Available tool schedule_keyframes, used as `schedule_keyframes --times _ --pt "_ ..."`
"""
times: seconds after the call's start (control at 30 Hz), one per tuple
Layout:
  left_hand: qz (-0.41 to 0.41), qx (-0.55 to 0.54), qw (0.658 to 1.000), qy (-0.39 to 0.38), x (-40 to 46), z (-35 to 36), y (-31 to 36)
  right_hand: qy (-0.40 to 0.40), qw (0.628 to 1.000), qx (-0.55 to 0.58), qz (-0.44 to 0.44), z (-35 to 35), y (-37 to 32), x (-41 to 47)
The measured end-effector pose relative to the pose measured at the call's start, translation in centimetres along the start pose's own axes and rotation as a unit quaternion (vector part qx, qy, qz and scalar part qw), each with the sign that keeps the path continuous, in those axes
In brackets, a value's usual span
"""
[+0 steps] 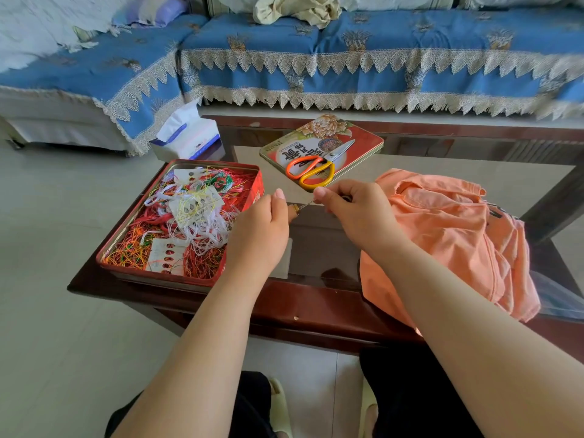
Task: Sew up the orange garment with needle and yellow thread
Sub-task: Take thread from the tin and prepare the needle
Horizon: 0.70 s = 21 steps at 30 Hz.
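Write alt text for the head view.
Two hands hold a thin needle-like tool between them: left hand on its handle, right hand pinching the metal tip. On the table, a thread-filled tin, scissors and an orange garment.

I see two bare, sleeveless forearms, black trousers [410, 390] over both knees and pale yellow-green rubber slippers [281, 409] below.

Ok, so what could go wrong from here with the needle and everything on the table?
The thin needle spans both hands, left hand and right hand; its tip could prick a finger. The orange garment overhangs the table edge and may slide off. Loose threads in the red tin could tangle when pulled.
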<state>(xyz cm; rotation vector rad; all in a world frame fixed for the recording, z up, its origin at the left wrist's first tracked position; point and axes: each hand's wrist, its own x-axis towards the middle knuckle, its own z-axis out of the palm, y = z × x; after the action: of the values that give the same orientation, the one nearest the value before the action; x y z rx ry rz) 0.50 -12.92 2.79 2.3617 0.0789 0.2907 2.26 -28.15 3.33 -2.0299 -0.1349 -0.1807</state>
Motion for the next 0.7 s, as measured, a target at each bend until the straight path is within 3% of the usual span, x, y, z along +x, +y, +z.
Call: schedule_keyframes --times 0.13,0.33,0.47,0.7 --pt "-0.021 -0.053 0.998 -0.013 0.1 0.1 0.0 0.0 0.999 -0.02 -0.048 0.3 -0.2 -0.4" --pt "-0.068 -0.208 0.974 -0.062 0.2 0.1 0.1 0.066 0.995 0.048 -0.054 0.1 -0.5 -0.4" --pt "-0.053 -0.22 0.971 -0.081 0.1 0.1 0.1 0.077 0.993 0.058 -0.062 0.1 -0.6 -0.5" --pt "-0.049 -0.234 0.963 -0.12 0.2 0.2 -0.1 0.181 0.976 0.071 -0.095 -0.8 -0.6 -0.1"
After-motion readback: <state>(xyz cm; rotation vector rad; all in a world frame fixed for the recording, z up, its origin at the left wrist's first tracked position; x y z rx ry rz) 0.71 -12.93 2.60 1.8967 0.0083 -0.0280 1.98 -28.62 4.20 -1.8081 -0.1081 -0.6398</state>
